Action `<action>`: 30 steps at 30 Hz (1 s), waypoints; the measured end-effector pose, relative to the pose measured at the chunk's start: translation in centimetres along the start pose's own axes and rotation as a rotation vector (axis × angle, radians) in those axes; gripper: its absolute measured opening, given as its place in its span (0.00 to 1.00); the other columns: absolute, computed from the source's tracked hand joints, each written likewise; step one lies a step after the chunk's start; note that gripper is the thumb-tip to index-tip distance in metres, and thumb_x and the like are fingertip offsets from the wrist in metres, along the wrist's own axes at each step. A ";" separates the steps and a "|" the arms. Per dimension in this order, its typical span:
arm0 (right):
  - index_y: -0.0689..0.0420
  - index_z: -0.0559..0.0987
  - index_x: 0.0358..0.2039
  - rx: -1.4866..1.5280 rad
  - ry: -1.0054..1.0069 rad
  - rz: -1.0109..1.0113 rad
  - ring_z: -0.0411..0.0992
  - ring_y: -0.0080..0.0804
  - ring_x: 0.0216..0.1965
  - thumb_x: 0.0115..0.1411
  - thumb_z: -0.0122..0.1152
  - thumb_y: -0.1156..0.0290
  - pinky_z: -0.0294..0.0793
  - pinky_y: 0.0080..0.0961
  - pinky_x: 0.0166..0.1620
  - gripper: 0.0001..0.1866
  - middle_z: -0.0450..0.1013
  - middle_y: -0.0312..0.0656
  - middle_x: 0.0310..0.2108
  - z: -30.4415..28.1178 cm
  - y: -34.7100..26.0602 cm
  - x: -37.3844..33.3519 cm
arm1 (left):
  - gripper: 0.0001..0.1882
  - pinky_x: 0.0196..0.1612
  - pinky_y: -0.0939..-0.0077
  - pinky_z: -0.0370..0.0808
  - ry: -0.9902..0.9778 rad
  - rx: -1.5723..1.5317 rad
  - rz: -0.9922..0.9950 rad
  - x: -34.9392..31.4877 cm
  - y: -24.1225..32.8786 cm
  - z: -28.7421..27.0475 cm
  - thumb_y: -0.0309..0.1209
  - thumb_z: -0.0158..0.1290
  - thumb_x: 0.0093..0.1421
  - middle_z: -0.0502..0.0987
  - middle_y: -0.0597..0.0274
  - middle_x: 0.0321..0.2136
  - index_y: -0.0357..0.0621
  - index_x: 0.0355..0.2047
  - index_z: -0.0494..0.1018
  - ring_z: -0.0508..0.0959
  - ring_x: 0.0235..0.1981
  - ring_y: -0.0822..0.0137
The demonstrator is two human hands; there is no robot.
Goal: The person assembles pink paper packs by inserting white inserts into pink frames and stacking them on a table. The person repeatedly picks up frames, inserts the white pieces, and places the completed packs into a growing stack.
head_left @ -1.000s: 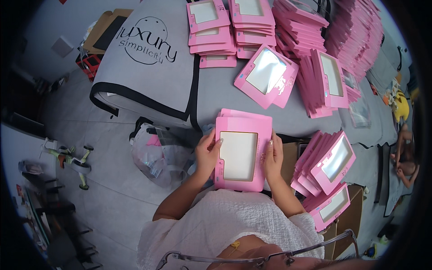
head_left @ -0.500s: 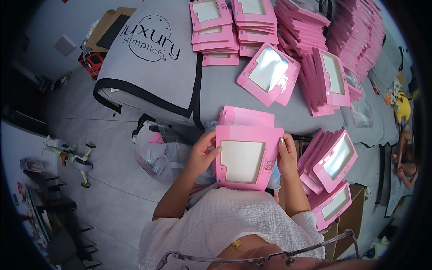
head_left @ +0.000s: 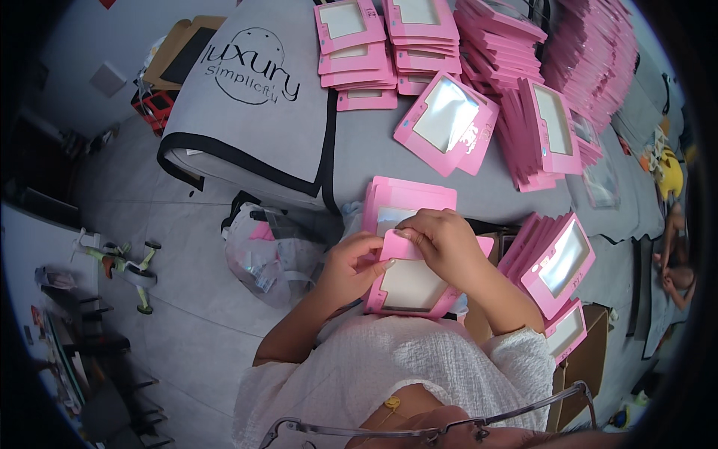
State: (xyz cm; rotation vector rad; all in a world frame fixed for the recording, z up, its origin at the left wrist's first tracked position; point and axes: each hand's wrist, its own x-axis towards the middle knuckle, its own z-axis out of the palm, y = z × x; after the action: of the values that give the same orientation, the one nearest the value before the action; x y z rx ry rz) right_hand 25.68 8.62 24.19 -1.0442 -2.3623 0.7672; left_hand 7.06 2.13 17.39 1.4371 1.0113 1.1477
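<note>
A flat pink cardboard sleeve with a clear window (head_left: 413, 285) is in front of me at my lap. My left hand (head_left: 351, 263) grips its left edge, thumb on the front. My right hand (head_left: 443, 241) reaches across the top, with thumb and fingers closed on the upper left corner, close to my left fingertips. It hides much of the sleeve's upper edge. Just beyond lies a pile of similar pink sleeves (head_left: 411, 193), partly covered by the held one and my right hand.
Stacks of pink sleeves (head_left: 555, 123) lie on the grey sofa (head_left: 366, 150). More sleeves (head_left: 557, 266) lean at my right above a cardboard box (head_left: 587, 352). A clear plastic bag (head_left: 262, 254) stands at left, with a small child's bike (head_left: 123, 266) farther off. Another person's hands (head_left: 673, 284) show at far right.
My right hand has left the sleeve's right edge and moved left across its top to the upper left corner. The sleeve has tilted and sits slightly lower and further right.
</note>
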 end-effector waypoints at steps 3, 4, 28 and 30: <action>0.60 0.76 0.35 0.161 -0.013 0.090 0.69 0.45 0.31 0.57 0.54 0.76 0.68 0.34 0.37 0.05 0.71 0.46 0.28 0.6 -0.2 0.4 | 0.15 0.38 0.79 0.77 0.143 -0.093 0.025 -0.4 0.9 1.3 0.16 0.57 0.51 0.70 0.59 0.38 0.34 0.41 0.71 0.75 0.40 0.69; 0.61 0.75 0.35 0.191 -0.013 0.102 0.69 0.45 0.31 0.58 0.53 0.77 0.68 0.33 0.37 0.05 0.71 0.47 0.29 0.8 -0.4 0.5 | 0.16 0.38 0.78 0.77 0.209 -0.124 0.036 -0.4 1.2 1.6 0.16 0.58 0.51 0.70 0.58 0.39 0.35 0.41 0.71 0.75 0.40 0.68; 0.60 0.77 0.35 -0.140 -0.112 -0.026 0.71 0.47 0.33 0.50 0.56 0.81 0.70 0.35 0.36 0.10 0.72 0.46 0.28 -3.4 -0.5 -1.8 | 0.25 0.33 0.74 0.72 0.112 0.535 0.116 -0.2 4.5 1.6 0.28 0.66 0.44 0.70 0.56 0.35 0.39 0.42 0.71 0.74 0.33 0.61; 0.61 0.77 0.36 0.097 -0.126 0.062 0.71 0.48 0.33 0.51 0.56 0.81 0.70 0.35 0.36 0.10 0.73 0.47 0.29 -3.1 -0.8 -1.6 | 0.24 0.34 0.73 0.73 0.102 0.548 0.146 0.1 4.8 1.9 0.29 0.67 0.43 0.69 0.55 0.38 0.39 0.41 0.71 0.74 0.35 0.60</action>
State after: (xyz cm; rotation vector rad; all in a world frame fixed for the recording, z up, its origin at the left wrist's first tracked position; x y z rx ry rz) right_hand 28.05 7.94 26.72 -1.0605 -2.3791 0.9874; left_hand 9.02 1.12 22.08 1.9217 1.3834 1.1024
